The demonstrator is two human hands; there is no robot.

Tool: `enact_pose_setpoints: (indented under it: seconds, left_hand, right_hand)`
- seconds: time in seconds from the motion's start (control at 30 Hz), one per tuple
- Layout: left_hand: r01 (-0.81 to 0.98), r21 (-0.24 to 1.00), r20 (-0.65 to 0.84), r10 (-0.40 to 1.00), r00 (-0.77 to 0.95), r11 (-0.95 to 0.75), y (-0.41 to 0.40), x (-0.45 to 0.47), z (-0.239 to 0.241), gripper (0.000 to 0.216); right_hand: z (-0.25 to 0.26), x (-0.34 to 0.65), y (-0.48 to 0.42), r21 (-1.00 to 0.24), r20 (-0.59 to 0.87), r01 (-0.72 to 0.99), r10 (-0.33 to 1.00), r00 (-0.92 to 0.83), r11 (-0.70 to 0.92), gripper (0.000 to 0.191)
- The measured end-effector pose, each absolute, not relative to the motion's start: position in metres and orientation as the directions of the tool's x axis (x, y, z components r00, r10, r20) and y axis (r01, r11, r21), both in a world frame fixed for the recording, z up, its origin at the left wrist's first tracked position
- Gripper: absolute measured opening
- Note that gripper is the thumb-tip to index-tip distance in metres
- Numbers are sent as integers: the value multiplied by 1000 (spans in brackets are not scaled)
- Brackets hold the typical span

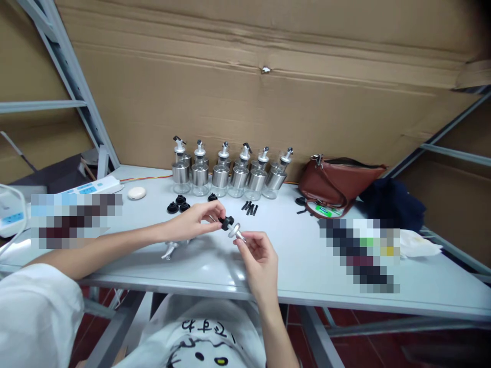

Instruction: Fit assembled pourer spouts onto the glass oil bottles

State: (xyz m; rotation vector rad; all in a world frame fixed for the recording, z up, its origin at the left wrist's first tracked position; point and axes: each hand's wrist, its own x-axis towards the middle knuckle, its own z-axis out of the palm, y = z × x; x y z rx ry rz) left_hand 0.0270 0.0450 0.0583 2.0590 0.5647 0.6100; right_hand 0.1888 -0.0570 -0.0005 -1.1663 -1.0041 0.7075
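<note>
Between the fingertips of my left hand is a black ribbed stopper, held above the table. My right hand pinches a silver pour spout by its narrow end. Spout and stopper are in line and close together; whether they are fully joined I cannot tell. Under my left wrist lie more silver spouts, partly hidden by the arm. Several loose black stoppers sit just beyond my left hand. A small group of black strips lies beyond my right hand.
Glass-and-steel oil bottles with spouts stand in rows by the cardboard wall. A brown bag rests to their right, with dark cloth beside it. On the left are a round white object and a power strip.
</note>
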Motion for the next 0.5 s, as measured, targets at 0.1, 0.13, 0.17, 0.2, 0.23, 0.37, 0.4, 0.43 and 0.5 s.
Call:
enact_pose_setpoints:
  seconds: [0.1,0.13,0.17,0.2,0.23,0.37,0.4,0.43,0.5]
  left_hand:
    - [174,845,210,613,762,-506,44,27,59,19]
    - [184,845,201,618,760,-502,44,27,60,21]
    - [196,845,190,621,760,-497,44,27,60,23]
    - [207,845,178,624,761,-493,44,27,61,23]
    - [217,845,167,627,761,-489,44,27,61,23]
    - [199,867,169,645,745,-456,44,27,59,23]
    - [187,879,166,649,743,-439,44,27,59,23]
    - [176,891,159,650,743,-419,44,26,58,24]
    - [158,912,140,648,748,-379,44,26,58,24]
  right_hand:
    - [-1,188,-57,-958,271,31,869,413,284,14]
    - [-1,188,-57,-957,270,18,867,419,290,16]
    - [-1,188,-57,-956,268,4,864,426,294,17]
    - [-1,188,-57,-956,263,-7,863,431,294,18]
    - [0,188,-57,-957,254,-13,864,435,289,19]
    - [3,188,-59,-968,223,-11,874,432,252,16]
    - [3,188,-59,-967,219,-25,877,428,254,15]
    - [4,188,-59,-964,218,-45,879,425,261,15]
    - [4,188,-60,-957,216,-88,881,421,276,14]
